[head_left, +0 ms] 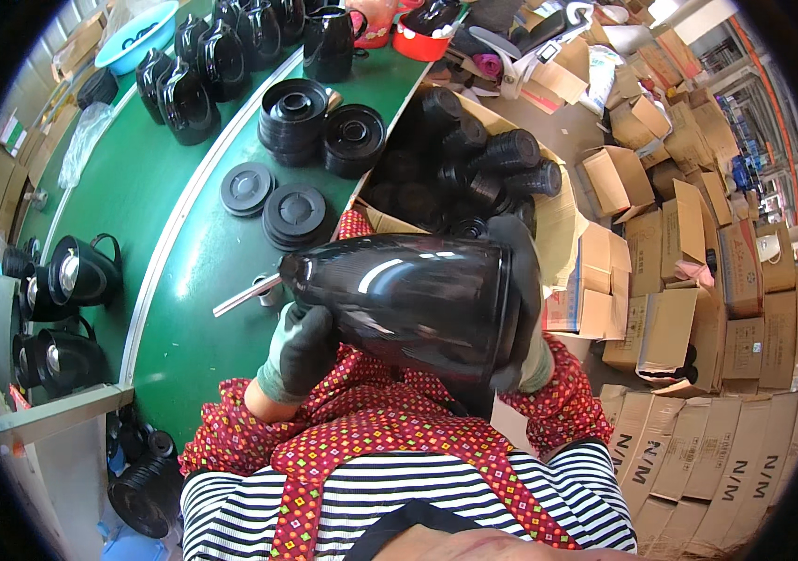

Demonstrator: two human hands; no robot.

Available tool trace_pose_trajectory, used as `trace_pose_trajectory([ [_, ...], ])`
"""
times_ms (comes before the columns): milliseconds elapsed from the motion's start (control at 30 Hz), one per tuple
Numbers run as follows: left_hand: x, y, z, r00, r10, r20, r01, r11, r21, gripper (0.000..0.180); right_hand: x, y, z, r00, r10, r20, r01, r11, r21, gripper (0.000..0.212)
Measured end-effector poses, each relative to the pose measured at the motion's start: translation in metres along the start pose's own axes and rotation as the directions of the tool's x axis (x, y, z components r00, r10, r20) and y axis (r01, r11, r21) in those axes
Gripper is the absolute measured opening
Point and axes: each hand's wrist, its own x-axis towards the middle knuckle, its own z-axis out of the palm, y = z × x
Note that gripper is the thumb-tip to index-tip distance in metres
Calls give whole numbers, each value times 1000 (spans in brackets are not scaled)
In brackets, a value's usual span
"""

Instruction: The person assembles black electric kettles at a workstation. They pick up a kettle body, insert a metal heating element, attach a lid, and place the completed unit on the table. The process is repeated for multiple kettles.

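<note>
I hold a glossy black kettle body [408, 294] on its side in front of my chest. My left hand [301, 351], in a dark green glove, grips it from below near its narrow end. My right hand [520, 299], also gloved, wraps over the wide base end on the right. A thin metal rod [245, 296] pokes out leftward from the narrow end, over the green table [184, 280]. My sleeves are red with a small pattern.
Stacks of black round bases [294, 114] and flat black discs [294, 213] lie on the green table. A cardboard box of black cup-shaped parts [474, 168] stands beyond the kettle. More black kettles [203, 65] line the conveyor. Folded cartons [698, 280] pile up at right.
</note>
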Motion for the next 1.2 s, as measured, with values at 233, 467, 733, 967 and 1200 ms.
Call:
trace_pose_trajectory([
  [233, 0, 21, -23, 981, 191, 31, -158, 701, 695, 51, 10, 9, -13, 941, 219, 257, -338, 590, 733, 84],
  [467, 1, -11, 0, 999, -19, -43, 10, 982, -190, 49, 3, 34, -6, 998, 64, -20, -52, 928, 369, 96],
  [733, 12, 24, -5, 981, 186, 49, -180, 795, 580, 59, 10, 28, -16, 963, 125, 238, -268, 504, 821, 89],
  [967, 9, -4, 3, 995, -8, -95, 32, 967, 255, 49, 2, 32, 8, 966, -162, -201, 221, 924, 314, 76],
  [1200, 14, 22, 11, 986, 92, -138, -9, 863, 506, 58, 7, 47, -11, 976, 197, -98, -76, 720, 690, 83],
])
